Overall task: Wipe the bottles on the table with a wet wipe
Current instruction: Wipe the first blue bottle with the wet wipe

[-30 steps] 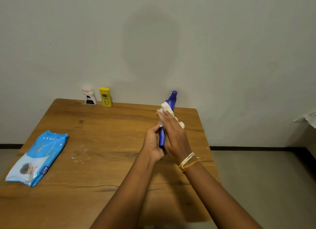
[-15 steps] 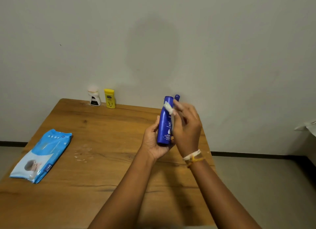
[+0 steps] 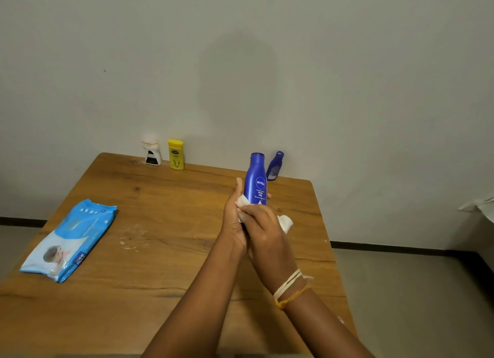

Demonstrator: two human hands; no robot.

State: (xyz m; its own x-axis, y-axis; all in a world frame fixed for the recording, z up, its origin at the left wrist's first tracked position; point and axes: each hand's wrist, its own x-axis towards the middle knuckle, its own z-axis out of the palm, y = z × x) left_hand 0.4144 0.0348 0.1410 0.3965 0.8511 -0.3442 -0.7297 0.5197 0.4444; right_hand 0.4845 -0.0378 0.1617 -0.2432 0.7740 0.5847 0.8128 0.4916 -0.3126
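While its lower part is hidden behind both hands, the blue bottle [image 3: 256,179] stands upright above the table's [image 3: 165,253] right half, held from the left by the left hand [image 3: 233,221]. Curled fingers of the right hand [image 3: 263,230] press a white wipe [image 3: 285,222] around its base. A smaller blue bottle [image 3: 275,166], a yellow bottle [image 3: 176,154] and a white bottle [image 3: 151,153] stand along the far edge; a wipes pack [image 3: 70,240] lies near the left edge.

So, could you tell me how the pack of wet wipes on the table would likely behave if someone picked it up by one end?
The pack of wet wipes would probably sag rather than stay stiff: it looks like a soft film pouch with a crinkled end. It lies flat on the table, so rolling seems unlikely. Its glossy wrapper may feel slightly slippery.
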